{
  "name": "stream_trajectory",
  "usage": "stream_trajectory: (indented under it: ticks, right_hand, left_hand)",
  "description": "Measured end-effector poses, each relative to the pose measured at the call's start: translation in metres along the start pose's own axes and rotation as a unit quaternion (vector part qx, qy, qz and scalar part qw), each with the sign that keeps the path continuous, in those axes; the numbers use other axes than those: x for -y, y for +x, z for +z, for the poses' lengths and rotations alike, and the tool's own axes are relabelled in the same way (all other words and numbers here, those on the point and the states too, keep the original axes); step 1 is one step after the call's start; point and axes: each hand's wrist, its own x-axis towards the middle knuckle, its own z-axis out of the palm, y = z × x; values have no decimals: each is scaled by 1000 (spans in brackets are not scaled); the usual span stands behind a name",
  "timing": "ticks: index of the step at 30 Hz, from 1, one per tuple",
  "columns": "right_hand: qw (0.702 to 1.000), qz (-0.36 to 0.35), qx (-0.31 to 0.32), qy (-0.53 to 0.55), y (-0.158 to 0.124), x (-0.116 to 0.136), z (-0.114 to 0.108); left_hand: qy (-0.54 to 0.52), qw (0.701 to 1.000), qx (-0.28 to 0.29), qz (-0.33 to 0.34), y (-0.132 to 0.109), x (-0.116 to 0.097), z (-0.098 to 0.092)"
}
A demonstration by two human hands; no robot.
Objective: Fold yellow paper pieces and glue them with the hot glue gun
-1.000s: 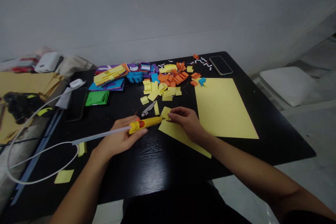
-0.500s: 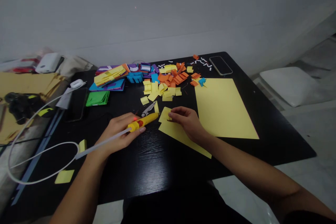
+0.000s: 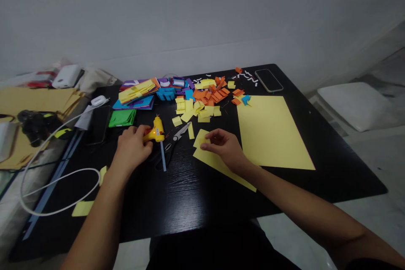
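Note:
My left hand (image 3: pixel 133 147) is closed around the handle of a yellow glue gun (image 3: pixel 157 130). A translucent glue stick (image 3: pixel 163 156) sticks out of its back end toward me, and the nozzle points toward the wall. Just right of it lie scissors (image 3: pixel 181 132) with dark handles. With thumb and fingers together, my right hand (image 3: pixel 226 147) pinches a small yellow paper piece (image 3: pixel 204 140), partly hidden by the fingers. Beneath that hand is a cut yellow sheet (image 3: pixel 218 168). A narrow yellow strip (image 3: pixel 191 130) lies by the scissor tips.
Folded yellow pieces (image 3: pixel 205 112) and orange pieces (image 3: pixel 210 97) are heaped at the back. A large yellow sheet (image 3: pixel 274 135) lies right, below a phone (image 3: pixel 268 80). Green papers (image 3: pixel 122 118) and stacked coloured papers (image 3: pixel 139 91) sit back left. A white cable (image 3: pixel 57 214) loops at left.
My left hand has drawn the glue gun left, away from my right hand, and turned its nozzle toward the wall. My right hand stays nearly in place, still pinching the paper.

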Motion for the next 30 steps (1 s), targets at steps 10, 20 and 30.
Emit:
stream_trajectory:
  ticks: [10, 20, 30]
  right_hand:
    - [995, -62, 27, -68, -7, -6, 3]
    - [986, -49, 71, -142, -7, -12, 2]
    - [982, -46, 94, -160, -8, -12, 2]
  left_hand:
    - [-312, 933, -11, 179, -27, -96, -8]
    - [-357, 915, 38, 186, -31, -100, 7]
    - [-365, 911, 25, 190, -37, -103, 12]
